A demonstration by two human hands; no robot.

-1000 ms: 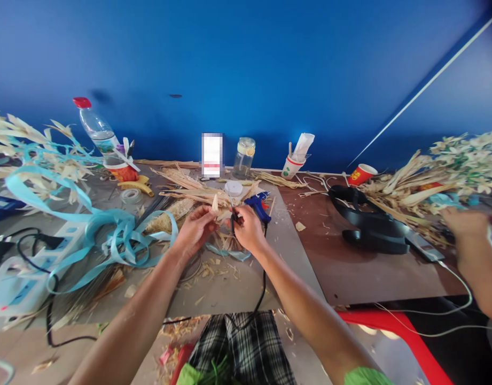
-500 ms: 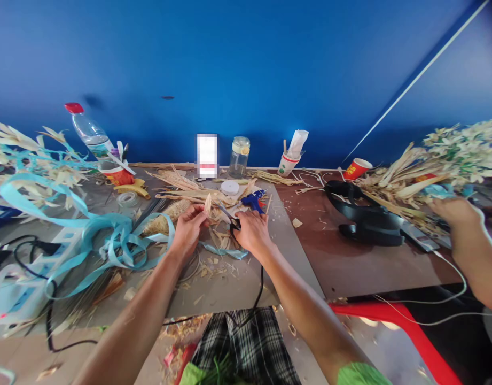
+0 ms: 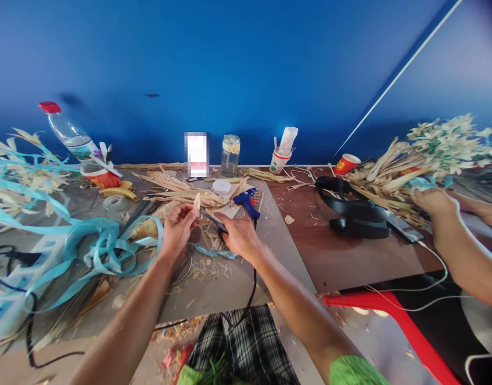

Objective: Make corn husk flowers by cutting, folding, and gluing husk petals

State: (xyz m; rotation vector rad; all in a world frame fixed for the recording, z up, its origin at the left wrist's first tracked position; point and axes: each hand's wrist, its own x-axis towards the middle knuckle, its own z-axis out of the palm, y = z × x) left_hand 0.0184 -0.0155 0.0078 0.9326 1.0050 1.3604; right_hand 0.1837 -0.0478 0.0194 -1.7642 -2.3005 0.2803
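Observation:
Between the thumb and fingers of my left hand [image 3: 178, 223], a small pale leaf-shaped piece of corn husk [image 3: 196, 203] points upward. My right hand [image 3: 241, 235] is closed around the dark handles of a pair of scissors [image 3: 212, 218], forefinger stretched out along them. The blades point left toward my left hand, just below the husk piece; whether they touch it I cannot tell. Behind my right hand lies a blue glue gun [image 3: 249, 203]. Loose dried husk strips [image 3: 177, 187] and a white round lid or roll [image 3: 221, 186] lie beyond both hands.
Light-blue ribbon [image 3: 103, 248] tangles at left near a power strip [image 3: 37, 267] and a tilted bottle [image 3: 69, 131]. A glass jar [image 3: 230, 155] stands at the back. A black headset [image 3: 353, 211] sits right, near another person's hand [image 3: 436, 206] and husk flowers [image 3: 442, 141].
The view has swung slightly right. My right hand has brought the scissors closer to the husk piece, and its forefinger is now extended. The other person's second arm has come into view.

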